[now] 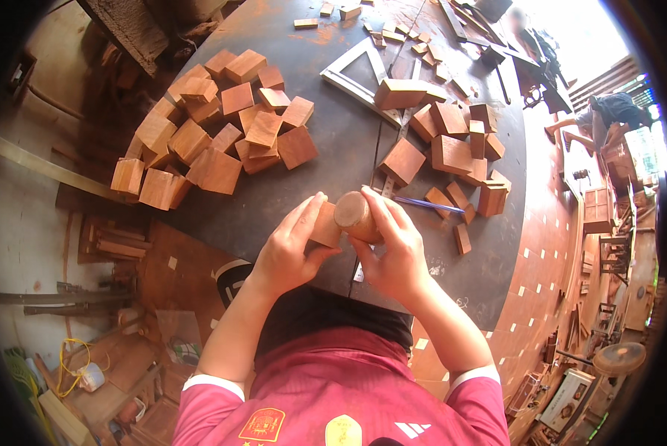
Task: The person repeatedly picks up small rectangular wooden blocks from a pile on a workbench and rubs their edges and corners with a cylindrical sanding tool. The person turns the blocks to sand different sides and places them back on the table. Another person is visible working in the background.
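My left hand is closed around a small reddish-brown wooden block above the near side of the dark table. Against the block's right side, my right hand grips a short round wooden piece, its flat pale end facing up. The two pieces appear to touch. Just beyond my right hand a blue pen lies across the tabletop. A metal ruler shows in part beside the fingers; the hand hides some of it.
A large heap of wooden blocks covers the table's left side, and a smaller pile sits at right. Between them lies a triangular metal frame. Small offcuts are scattered farther back. Another person bends over at far right.
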`<move>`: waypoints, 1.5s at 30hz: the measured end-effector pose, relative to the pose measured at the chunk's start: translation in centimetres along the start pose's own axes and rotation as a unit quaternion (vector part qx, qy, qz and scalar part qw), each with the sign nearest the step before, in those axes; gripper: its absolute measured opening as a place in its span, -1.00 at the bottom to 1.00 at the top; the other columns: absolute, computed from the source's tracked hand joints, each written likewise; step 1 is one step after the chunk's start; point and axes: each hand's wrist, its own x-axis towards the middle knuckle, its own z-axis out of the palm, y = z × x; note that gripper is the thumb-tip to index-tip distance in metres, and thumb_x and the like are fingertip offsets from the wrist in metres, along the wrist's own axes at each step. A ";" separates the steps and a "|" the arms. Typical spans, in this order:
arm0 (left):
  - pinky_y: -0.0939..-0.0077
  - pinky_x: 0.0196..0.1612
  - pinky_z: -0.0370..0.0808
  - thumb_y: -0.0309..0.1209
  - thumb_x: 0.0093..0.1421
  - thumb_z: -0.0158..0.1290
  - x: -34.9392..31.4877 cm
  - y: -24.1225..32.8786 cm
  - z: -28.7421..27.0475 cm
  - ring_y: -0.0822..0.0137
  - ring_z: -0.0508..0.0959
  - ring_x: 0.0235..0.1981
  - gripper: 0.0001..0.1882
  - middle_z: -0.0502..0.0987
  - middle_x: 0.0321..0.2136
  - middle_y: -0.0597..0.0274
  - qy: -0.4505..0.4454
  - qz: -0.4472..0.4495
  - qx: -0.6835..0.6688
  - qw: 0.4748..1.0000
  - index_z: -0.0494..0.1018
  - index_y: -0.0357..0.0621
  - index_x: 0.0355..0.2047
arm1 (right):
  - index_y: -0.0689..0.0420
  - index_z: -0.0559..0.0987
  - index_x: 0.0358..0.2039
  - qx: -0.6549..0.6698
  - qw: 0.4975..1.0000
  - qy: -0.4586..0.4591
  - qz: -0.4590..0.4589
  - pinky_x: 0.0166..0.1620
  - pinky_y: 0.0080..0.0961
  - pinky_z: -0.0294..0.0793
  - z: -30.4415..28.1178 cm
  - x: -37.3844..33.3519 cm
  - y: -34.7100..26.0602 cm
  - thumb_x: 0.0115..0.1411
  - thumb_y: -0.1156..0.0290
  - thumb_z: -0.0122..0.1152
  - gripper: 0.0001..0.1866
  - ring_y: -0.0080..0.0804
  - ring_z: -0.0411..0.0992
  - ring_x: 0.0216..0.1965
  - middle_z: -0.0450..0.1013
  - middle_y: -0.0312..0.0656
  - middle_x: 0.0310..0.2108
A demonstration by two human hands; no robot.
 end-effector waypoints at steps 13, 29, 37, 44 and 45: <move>0.02 0.28 0.56 -0.41 0.07 0.48 0.2 -0.4 0.3 -0.30 0.54 0.24 -0.07 0.50 0.23 -0.36 0.001 0.003 0.002 1.000 0.30 -0.40 0.40 | 0.19 0.47 0.35 0.000 1.000 -0.013 -0.026 0.13 -0.08 0.59 -0.2 0.2 0.7 0.05 0.62 0.44 -0.22 0.19 0.54 0.07 0.52 0.13 0.11; 0.03 0.28 0.55 -0.48 0.05 0.46 0.4 -0.2 0.4 -0.29 0.54 0.26 -0.10 0.51 0.24 -0.31 0.010 -0.001 0.002 1.000 0.33 -0.38 0.39 | 0.22 0.45 0.37 0.054 0.998 0.000 -0.013 0.18 -0.07 0.59 0.3 0.1 0.4 0.05 0.63 0.46 -0.19 0.26 0.55 0.12 0.51 0.21 0.14; 0.04 0.28 0.55 -0.46 0.04 0.47 0.2 -0.6 0.6 -0.28 0.56 0.24 -0.08 0.53 0.23 -0.29 0.014 0.002 0.019 1.000 0.32 -0.38 0.40 | 0.25 0.44 0.36 0.068 0.998 -0.013 0.006 0.18 -0.06 0.59 0.4 -1.1 -0.5 0.03 0.62 0.45 -0.18 0.24 0.55 0.12 0.51 0.22 0.14; 0.07 0.26 0.57 -0.36 0.04 0.54 0.4 -0.6 0.5 -0.22 0.59 0.21 -0.03 0.56 0.22 -0.23 0.039 -0.008 0.009 0.999 0.32 -0.37 0.41 | 0.17 0.44 0.40 0.036 0.994 0.080 0.070 0.03 -0.20 0.67 -1.7 0.0 0.0 0.12 0.52 0.53 -0.19 0.04 0.61 0.10 0.55 0.16 0.15; 0.08 0.25 0.57 -0.34 0.03 0.56 0.2 -0.5 0.3 -0.20 0.60 0.20 -0.02 0.56 0.22 -0.22 0.042 -0.014 0.011 0.999 0.33 -0.37 0.40 | 0.20 0.46 0.39 0.019 0.992 0.099 0.080 0.04 -0.24 0.67 -2.4 -0.9 -0.3 0.09 0.50 0.57 -0.18 0.01 0.62 0.11 0.56 0.16 0.16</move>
